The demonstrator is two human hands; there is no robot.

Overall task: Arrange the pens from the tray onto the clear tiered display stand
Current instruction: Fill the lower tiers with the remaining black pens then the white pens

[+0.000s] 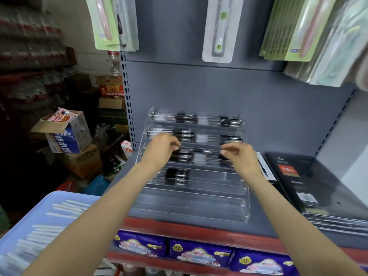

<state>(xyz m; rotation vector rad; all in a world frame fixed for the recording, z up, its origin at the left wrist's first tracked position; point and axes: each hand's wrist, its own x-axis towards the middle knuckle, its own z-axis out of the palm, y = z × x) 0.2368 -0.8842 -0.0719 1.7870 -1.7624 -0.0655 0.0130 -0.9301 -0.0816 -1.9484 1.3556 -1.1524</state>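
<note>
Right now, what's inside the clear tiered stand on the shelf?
The clear tiered stand holds pens on its upper four steps; the two lowest look bare. Left hand and right hand cover part of the third step.

Grey shelving (199, 92) beside stacked cardboard boxes (79, 162).

There is one clear plastic stand (223, 198) with steps, and I count six steps on it. Four steps have black-and-clear pens (186, 118) on them; the pens are too blurry to count one by one. Two bare hands reach in, the left hand (161, 149) and the right hand (242, 158). One pale blue plastic tray (49, 198) holds many white pens (65, 215), too smeared to count. Three purple packs (197, 253) sit on the shelf below. One black diary book (304, 182) lies at the side.
</note>
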